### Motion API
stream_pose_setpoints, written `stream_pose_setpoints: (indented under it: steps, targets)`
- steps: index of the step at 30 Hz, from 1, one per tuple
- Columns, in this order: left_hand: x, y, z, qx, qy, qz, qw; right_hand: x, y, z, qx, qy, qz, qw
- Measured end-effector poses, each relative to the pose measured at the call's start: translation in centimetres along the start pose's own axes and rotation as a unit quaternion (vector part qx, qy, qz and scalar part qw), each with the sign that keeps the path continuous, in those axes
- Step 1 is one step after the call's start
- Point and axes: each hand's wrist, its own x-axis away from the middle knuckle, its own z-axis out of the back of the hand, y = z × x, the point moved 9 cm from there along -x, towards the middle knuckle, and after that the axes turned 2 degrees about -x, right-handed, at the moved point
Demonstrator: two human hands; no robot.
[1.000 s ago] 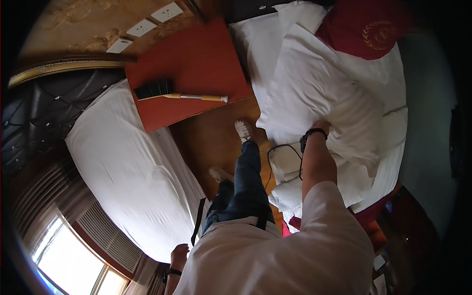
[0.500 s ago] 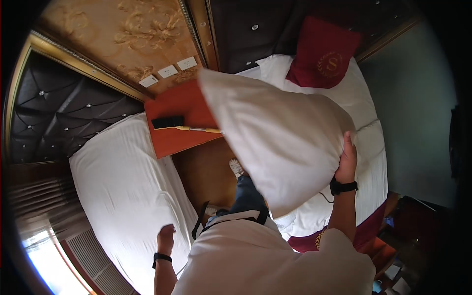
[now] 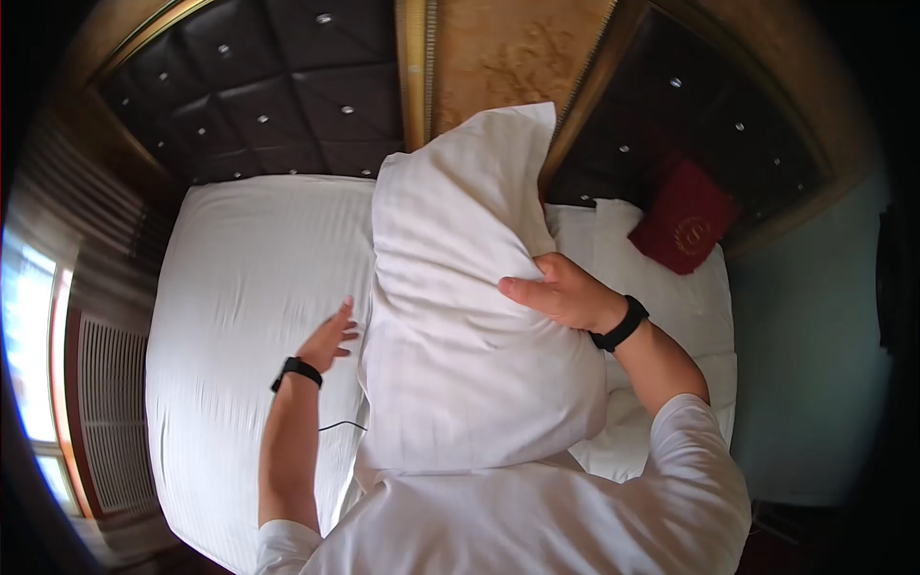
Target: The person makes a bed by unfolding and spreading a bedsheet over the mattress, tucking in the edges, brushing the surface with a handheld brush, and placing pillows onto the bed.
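Observation:
A large white pillow (image 3: 460, 316) hangs upright in front of my body, its cloth creased near the grip. My right hand (image 3: 561, 292) is closed on the pillow's right side, with the thumb lying across the fabric and the other fingers partly hidden. To the pillow's left, my left hand (image 3: 331, 335) is in the air over the left bed (image 3: 249, 268), fingers spread and holding nothing. Each wrist wears a black band.
Behind the right bed (image 3: 628, 422), a red cushion (image 3: 685, 218) with a gold emblem leans near the dark tufted headboard (image 3: 671, 115). Another tufted headboard (image 3: 278, 86) stands behind the left bed. A dark cable (image 3: 343, 424) shows beside the pillow. The window (image 3: 29, 335) is far left.
The pillow has been lifted off the right bed and carried left in my right hand, and now hangs between the beds. My left hand has risen and its fingers have spread. The view has turned left.

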Motion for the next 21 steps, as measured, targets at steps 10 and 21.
stream_pose_setpoints:
  steps: [10, 21]
  targets:
    - [16.7, -4.6, 6.3, 0.541, 0.083, -0.234, 0.804, -17.0, -0.6, -12.9, 0.151, -0.073, 0.141, 0.976]
    - [24.8, -10.4, 12.3, 0.593, 0.387, -0.212, 0.673, -14.0, 39.7, -19.3, 0.37, -0.341, -0.159, 0.85]
